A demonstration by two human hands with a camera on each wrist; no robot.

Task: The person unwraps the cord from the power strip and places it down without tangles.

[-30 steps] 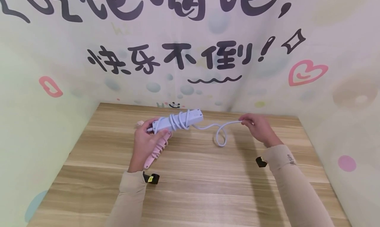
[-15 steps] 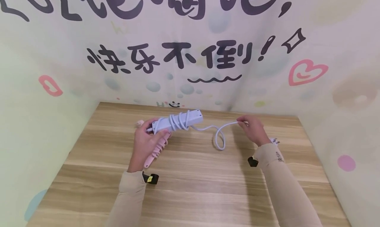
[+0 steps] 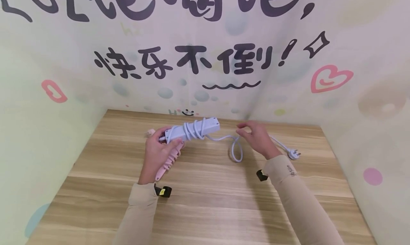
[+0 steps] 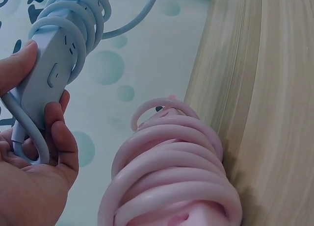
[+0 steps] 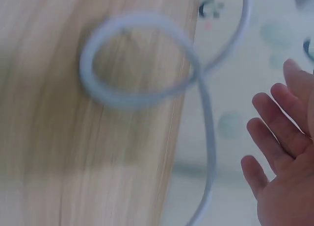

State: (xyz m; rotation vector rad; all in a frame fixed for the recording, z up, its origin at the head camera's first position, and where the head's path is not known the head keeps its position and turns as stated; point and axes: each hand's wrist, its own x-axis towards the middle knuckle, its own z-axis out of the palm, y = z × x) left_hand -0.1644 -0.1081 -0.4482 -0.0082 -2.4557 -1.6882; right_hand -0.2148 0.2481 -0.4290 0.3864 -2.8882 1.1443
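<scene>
My left hand [image 3: 156, 154] grips the cord end of a pale blue power strip [image 3: 209, 126], holding it up over the table's back half. Several turns of its own cord are wound round the strip. In the left wrist view, thumb and fingers clasp the strip's body [image 4: 41, 91] from both sides. From its far end the loose cord [image 3: 219, 139] runs right and makes a loop. Beside that loop is my right hand [image 3: 256, 137], its fingers apart from the cord [image 5: 210, 142] in the right wrist view. The blue cord's plug [image 3: 293, 154] lies to the right, prongs outward.
Partly behind my left hand lies a pink power strip [image 3: 173, 159], wrapped in its cord. Its pale pink plug [image 3: 150, 132] shows left of that hand. The wooden table [image 3: 205, 209] meets a printed wall [image 3: 144, 99] at the back.
My right hand has let go of the blue cord and moved left toward the loop. The plug has come into view at the right. My left hand and the strip hold nearly still.
</scene>
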